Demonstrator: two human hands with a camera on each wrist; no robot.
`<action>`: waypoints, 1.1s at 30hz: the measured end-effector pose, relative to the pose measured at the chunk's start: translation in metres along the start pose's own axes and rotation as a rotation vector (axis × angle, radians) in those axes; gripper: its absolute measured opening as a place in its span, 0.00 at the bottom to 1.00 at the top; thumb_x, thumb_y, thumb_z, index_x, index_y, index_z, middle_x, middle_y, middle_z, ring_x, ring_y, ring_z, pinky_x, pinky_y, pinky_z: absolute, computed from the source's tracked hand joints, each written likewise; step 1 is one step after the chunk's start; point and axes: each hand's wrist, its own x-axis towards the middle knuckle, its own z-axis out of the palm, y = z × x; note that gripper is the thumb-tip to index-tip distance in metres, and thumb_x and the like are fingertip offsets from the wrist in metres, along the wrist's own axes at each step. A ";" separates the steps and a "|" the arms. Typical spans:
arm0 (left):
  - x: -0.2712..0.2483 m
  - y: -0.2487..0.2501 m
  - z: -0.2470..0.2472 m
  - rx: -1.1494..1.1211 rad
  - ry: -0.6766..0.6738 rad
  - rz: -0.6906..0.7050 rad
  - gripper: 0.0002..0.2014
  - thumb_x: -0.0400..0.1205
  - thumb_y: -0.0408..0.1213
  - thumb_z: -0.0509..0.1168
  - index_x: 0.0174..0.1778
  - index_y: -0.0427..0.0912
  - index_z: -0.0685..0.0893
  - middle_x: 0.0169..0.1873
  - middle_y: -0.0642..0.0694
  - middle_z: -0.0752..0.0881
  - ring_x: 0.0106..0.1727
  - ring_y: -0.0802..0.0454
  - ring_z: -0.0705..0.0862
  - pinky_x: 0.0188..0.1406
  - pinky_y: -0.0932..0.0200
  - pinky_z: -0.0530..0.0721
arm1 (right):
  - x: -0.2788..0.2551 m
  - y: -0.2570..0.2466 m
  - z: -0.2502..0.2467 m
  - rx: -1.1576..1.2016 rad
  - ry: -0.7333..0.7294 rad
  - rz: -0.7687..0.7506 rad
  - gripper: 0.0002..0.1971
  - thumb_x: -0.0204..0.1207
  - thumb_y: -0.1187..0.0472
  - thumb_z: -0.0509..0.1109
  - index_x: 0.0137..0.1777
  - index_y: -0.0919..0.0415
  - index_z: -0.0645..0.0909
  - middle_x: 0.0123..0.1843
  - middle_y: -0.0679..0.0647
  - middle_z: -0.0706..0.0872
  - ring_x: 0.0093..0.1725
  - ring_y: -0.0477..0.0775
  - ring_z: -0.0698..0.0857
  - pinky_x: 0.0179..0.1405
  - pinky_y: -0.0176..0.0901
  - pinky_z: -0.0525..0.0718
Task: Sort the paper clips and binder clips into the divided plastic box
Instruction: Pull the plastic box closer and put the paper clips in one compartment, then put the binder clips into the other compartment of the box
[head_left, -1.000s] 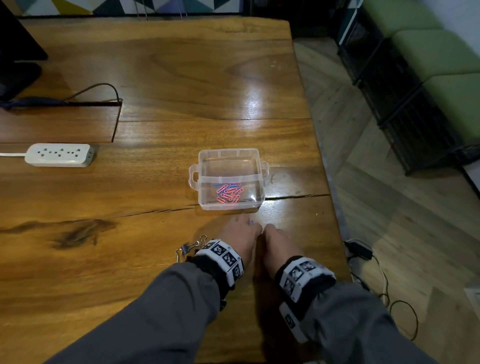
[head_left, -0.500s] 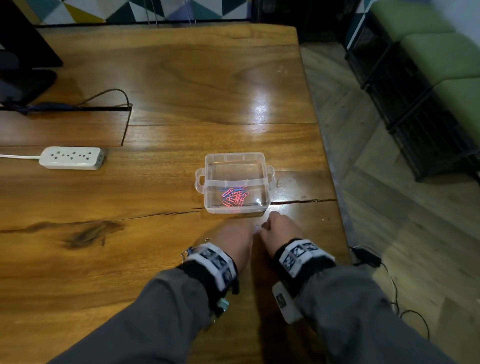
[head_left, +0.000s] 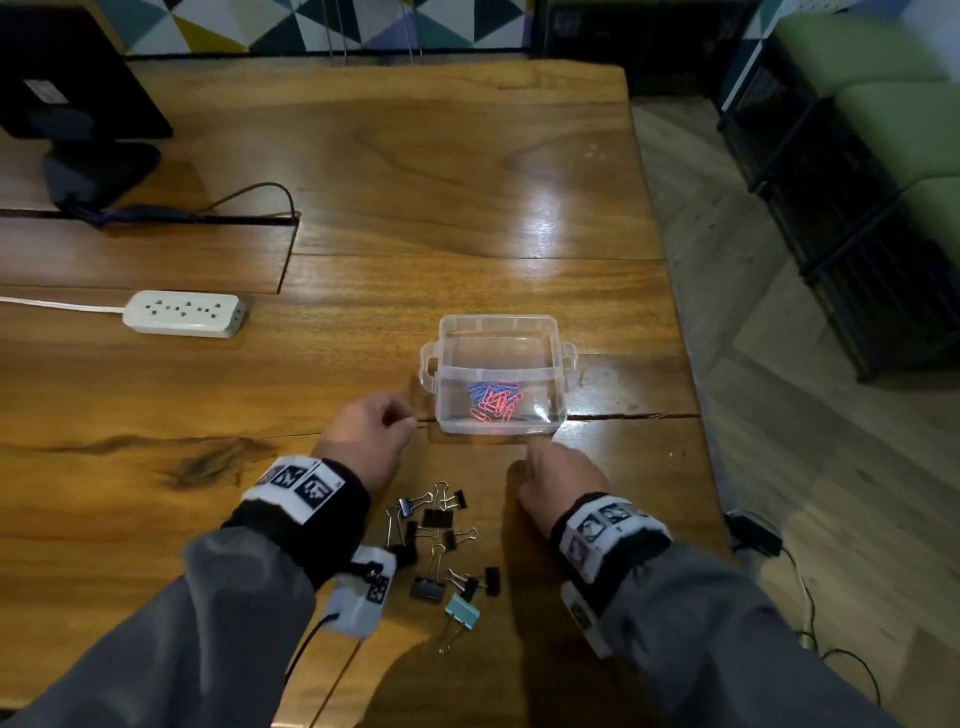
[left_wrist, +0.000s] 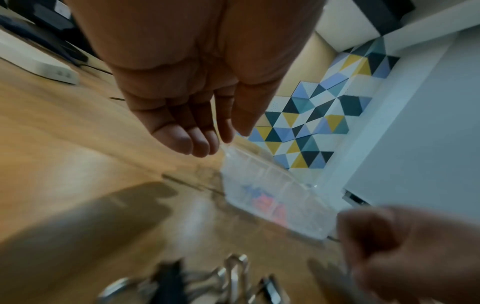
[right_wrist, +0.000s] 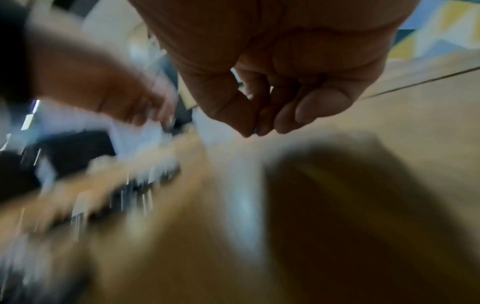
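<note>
A clear divided plastic box (head_left: 498, 323) stands on the wooden table, with pink and blue paper clips (head_left: 493, 402) in its near compartment. My left hand (head_left: 374, 431) hovers just left of the box, its fingers (left_wrist: 192, 142) relaxed and holding nothing. My right hand (head_left: 550, 467) is just in front of the box's near wall. In the blurred right wrist view its thumb and fingertips (right_wrist: 254, 127) pinch together on a sliver of blue, apparently a paper clip. Several black binder clips (head_left: 436, 519) and one teal binder clip (head_left: 462, 612) lie between my wrists. The box (left_wrist: 272, 185) also shows in the left wrist view.
A white power strip (head_left: 182, 313) lies at the left, with a monitor base (head_left: 98, 166) and a cable behind it. The table's right edge (head_left: 675, 322) runs close to the box. A crack crosses the tabletop below the box.
My hands were side by side on the table. They have lifted and spread apart toward the box, the left going left, which uncovers the binder clips.
</note>
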 end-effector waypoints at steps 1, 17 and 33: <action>-0.003 -0.011 0.000 0.037 -0.006 -0.031 0.02 0.82 0.41 0.66 0.45 0.52 0.82 0.42 0.52 0.86 0.45 0.55 0.83 0.50 0.48 0.86 | 0.000 0.000 -0.008 0.106 0.036 0.020 0.05 0.75 0.62 0.67 0.40 0.56 0.74 0.38 0.52 0.82 0.37 0.52 0.80 0.32 0.43 0.78; -0.097 -0.047 0.043 0.516 -0.234 0.133 0.51 0.65 0.56 0.76 0.78 0.66 0.50 0.77 0.51 0.59 0.73 0.45 0.63 0.60 0.45 0.82 | -0.097 -0.019 0.066 -0.282 -0.318 -0.292 0.51 0.64 0.35 0.75 0.80 0.46 0.47 0.83 0.57 0.54 0.76 0.67 0.59 0.66 0.67 0.76; -0.102 -0.040 0.075 0.424 -0.031 0.265 0.14 0.78 0.35 0.64 0.58 0.51 0.81 0.67 0.47 0.73 0.65 0.44 0.66 0.57 0.50 0.82 | -0.063 -0.032 0.072 -0.111 -0.120 -0.278 0.19 0.76 0.62 0.66 0.67 0.57 0.70 0.69 0.59 0.73 0.67 0.62 0.70 0.65 0.54 0.76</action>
